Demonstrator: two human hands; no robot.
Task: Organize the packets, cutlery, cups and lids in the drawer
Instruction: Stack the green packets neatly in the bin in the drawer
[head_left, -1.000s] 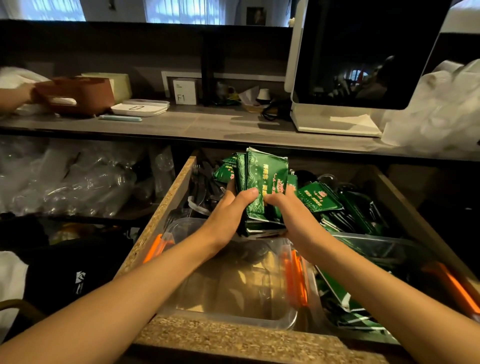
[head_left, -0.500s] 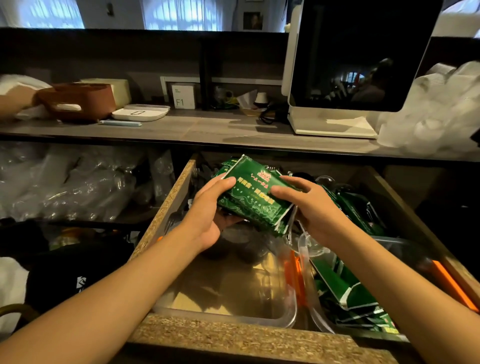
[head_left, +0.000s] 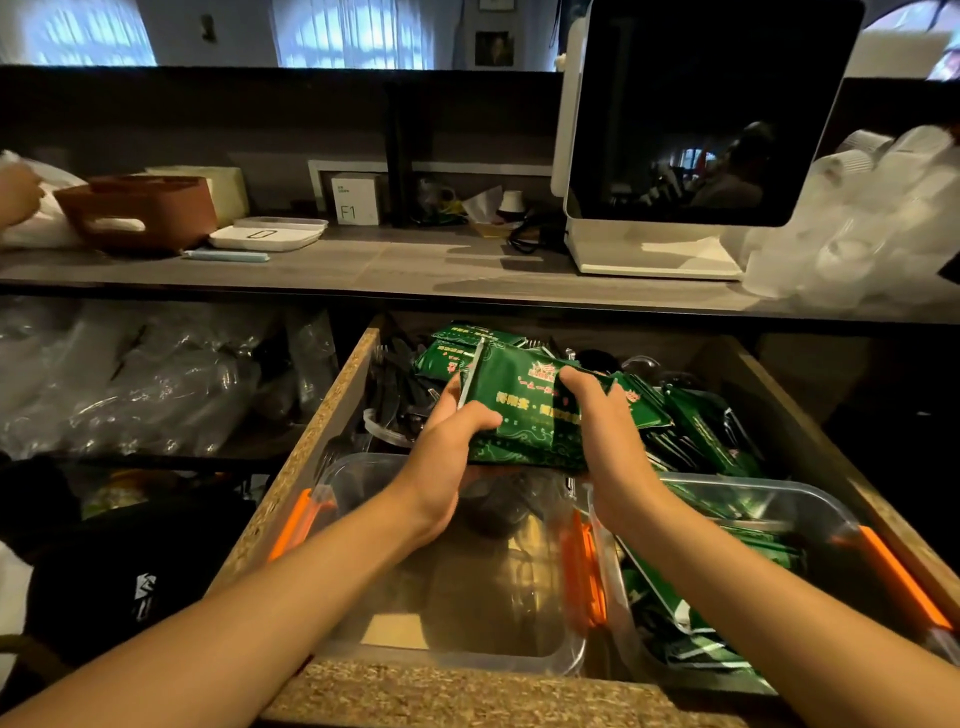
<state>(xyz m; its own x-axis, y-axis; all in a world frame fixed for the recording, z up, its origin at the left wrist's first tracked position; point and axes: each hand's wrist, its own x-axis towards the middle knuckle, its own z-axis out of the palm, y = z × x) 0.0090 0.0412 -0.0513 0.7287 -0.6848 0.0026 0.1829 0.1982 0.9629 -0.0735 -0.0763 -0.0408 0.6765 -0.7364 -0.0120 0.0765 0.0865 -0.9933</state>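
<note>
While both hands are busy over the open drawer (head_left: 332, 415), here's the rundown, all placed relative to that drawer:

Left hand (head_left: 447, 457): thumb curled over the top of a stack of green packets (head_left: 519, 410), fingers underneath, gripping its left end.
Right hand (head_left: 608, 436): fingers wrapped over the stack's right end, clamping it.
Packet stack: held flat-ish, slightly tilted, above the middle of the drawer, not resting on anything I can see.
Left container (head_left: 467, 649): clear plastic tub with orange clips at the drawer's front left, just below the hands; contents hard to make out.
Right container (head_left: 810, 509): same kind of tub at the front right, with green packets lying inside.
Loose packets (head_left: 701, 421): piled toward the drawer's back right.
Black cutlery (head_left: 400, 395): jumbled at the back left, next to the side wall.
Countertop (head_left: 363, 265): runs above and behind the drawer, carrying a white screen device (head_left: 691, 130) and a brown basket (head_left: 140, 208).
</note>
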